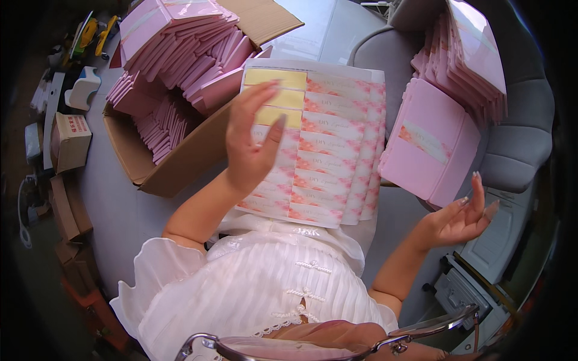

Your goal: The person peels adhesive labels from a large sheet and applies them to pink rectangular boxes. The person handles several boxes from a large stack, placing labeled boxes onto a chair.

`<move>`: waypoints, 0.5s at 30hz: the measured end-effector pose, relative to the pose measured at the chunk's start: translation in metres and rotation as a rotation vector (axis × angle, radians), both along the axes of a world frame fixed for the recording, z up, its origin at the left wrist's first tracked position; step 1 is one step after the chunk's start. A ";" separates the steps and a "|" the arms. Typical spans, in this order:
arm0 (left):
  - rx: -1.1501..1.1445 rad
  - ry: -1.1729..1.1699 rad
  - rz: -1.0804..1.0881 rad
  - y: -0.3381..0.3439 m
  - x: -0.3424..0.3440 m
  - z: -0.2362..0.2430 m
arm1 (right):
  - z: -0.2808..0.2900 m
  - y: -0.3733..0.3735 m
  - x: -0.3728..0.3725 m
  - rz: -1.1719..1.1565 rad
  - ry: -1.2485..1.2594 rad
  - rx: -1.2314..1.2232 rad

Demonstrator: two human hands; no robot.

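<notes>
Overlapping sheets of white, pink and orange printed label stickers (322,162) lie across my lap. Bare yellow patches (283,79) show at the top left of the uppermost sheet. My left hand (253,138) hovers over that part, thumb and fingers apart, with nothing visible between them. At the right, a flat pink plastic case (421,165) bears one such label slantwise on its face. My right hand (454,221), palm turned up and fingers apart, is in the air just below this case's lower corner and holds nothing.
A cardboard box (180,165) at the upper left is heaped with pink cases (180,51). More labelled pink cases (475,54) are stacked on a grey padded chair (518,138). A white plastic stool (84,90) and small cartons (71,141) stand along the left.
</notes>
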State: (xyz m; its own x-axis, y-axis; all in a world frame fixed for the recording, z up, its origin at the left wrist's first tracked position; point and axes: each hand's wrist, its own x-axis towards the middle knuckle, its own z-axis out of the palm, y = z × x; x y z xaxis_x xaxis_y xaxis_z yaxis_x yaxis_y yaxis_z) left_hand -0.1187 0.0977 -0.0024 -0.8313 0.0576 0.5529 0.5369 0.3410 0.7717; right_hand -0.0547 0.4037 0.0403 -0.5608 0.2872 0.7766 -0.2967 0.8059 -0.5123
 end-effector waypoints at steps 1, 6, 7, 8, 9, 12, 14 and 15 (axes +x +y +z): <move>0.015 -0.097 0.277 -0.016 0.005 -0.008 | 0.002 -0.018 0.008 0.049 0.032 0.068; 0.489 -0.863 0.117 -0.054 0.057 -0.044 | -0.025 -0.141 0.002 0.732 -0.349 -0.055; 0.589 -0.900 0.057 -0.057 0.062 -0.045 | -0.033 -0.158 -0.002 0.791 -0.413 -0.119; 0.641 -0.917 0.049 -0.055 0.063 -0.039 | -0.034 -0.175 -0.006 0.805 -0.460 -0.151; 0.695 -0.928 0.041 -0.055 0.066 -0.034 | -0.036 -0.188 -0.009 0.821 -0.505 -0.179; 0.751 -1.025 -0.082 -0.064 0.080 -0.037 | -0.045 -0.208 -0.009 0.812 -0.529 -0.109; 0.763 -1.110 -0.090 -0.062 0.091 -0.031 | -0.058 -0.209 -0.003 0.826 -0.550 -0.110; 0.769 -1.151 -0.095 -0.060 0.094 -0.029 | -0.062 -0.208 0.000 0.832 -0.561 -0.110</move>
State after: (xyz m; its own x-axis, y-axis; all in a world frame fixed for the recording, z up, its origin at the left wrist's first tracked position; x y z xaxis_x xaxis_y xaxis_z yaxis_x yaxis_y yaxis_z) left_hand -0.0246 0.0377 -0.0318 -0.8459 0.1356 -0.5158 -0.5262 -0.3689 0.7661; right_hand -0.0549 0.1959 -0.0215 -0.8919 -0.3072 0.3320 -0.4365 0.3925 -0.8096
